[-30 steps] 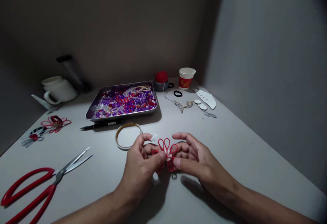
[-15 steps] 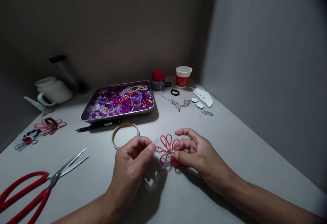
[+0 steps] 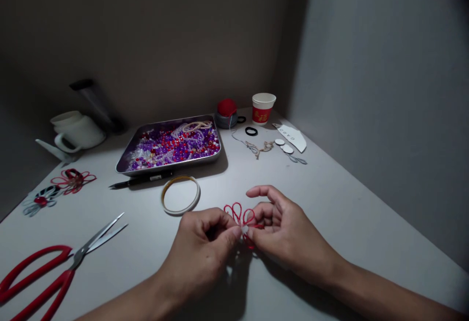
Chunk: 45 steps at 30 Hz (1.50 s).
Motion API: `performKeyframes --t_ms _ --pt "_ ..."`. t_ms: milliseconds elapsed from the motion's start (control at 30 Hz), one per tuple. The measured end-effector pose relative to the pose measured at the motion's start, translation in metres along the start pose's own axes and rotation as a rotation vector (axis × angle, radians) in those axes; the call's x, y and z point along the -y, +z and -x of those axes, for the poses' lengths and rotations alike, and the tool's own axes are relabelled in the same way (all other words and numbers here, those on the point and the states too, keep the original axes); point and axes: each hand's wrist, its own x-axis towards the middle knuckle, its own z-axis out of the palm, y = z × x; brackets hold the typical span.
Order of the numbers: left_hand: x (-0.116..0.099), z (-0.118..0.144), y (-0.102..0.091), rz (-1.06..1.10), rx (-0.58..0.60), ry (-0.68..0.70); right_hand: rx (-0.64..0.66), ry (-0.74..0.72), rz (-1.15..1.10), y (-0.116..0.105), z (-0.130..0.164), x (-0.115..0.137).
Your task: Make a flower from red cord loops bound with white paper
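My right hand pinches a red cord flower with several looped petals, held just above the table. Closed over the flower's middle, my left hand has a small whitish translucent piece at its thumb and fingertips. That piece lies against the flower's centre, where the fingertips of both hands nearly meet. The flower's lower petals are partly hidden by my fingers. Just beyond my left hand lies a roll of tape, flat on the table.
Red-handled scissors lie partly spread at left, near two finished-looking cord flowers. Behind are a bead tray, a black pen, a white pitcher, yarn balls, a paper cup and a white card piece.
My left hand has moved right, bringing the whitish piece from beside the flower onto its centre. The flower has tilted and dipped slightly in my right hand.
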Motion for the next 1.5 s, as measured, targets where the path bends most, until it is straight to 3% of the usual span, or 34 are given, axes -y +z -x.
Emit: performKeyframes --t_ms 467,767,1100,1400,1500 --pt "0.003 -0.001 0.007 -0.097 -0.071 -0.038 0.03 0.009 0.03 0.002 0.002 0.001" --pt "0.009 -0.003 0.01 -0.125 -0.057 -0.028 0.031 -0.176 0.16 0.0 0.005 -0.008" --pt "0.007 -0.004 0.013 -0.145 -0.059 -0.028 0.025 0.051 -0.069 0.002 -0.002 -0.003" --pt "0.008 -0.004 0.016 -0.122 -0.094 -0.014 0.125 0.0 -0.094 -0.001 0.002 -0.004" --pt "0.007 -0.003 0.016 -0.121 -0.078 -0.021 0.08 0.01 -0.059 -0.001 0.001 -0.003"
